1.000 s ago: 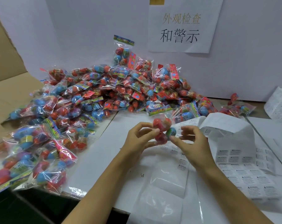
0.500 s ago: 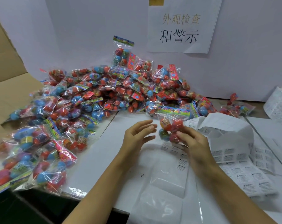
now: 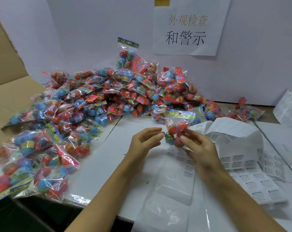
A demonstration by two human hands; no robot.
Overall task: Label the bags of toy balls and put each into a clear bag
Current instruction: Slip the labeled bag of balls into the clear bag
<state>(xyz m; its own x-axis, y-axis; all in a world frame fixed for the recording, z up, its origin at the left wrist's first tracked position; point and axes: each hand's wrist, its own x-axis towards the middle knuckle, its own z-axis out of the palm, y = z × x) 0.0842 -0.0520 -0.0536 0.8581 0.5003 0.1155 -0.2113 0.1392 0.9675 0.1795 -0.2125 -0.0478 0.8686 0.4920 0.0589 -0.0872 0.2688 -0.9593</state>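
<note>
My right hand (image 3: 199,148) grips a small bag of toy balls (image 3: 175,131), red and green-blue balls under a colourful header card, held upright above the white table. My left hand (image 3: 144,139) hovers just left of the bag with its fingers relaxed and holds nothing; its fingertips nearly touch the bag. Clear bags (image 3: 172,195) lie flat on the table below my hands. Sheets of small warning labels (image 3: 252,180) are spread to the right, some curled up.
A large heap of bagged toy balls (image 3: 95,106) covers the table's left and back. A cardboard box flap (image 3: 6,67) stands at the far left. A white wall with a printed sign (image 3: 190,27) closes the back. More label sheets (image 3: 289,108) lie at the far right.
The bag went from both hands to my right hand alone and turned upright with its header card on top. My left hand let go and opened beside it.
</note>
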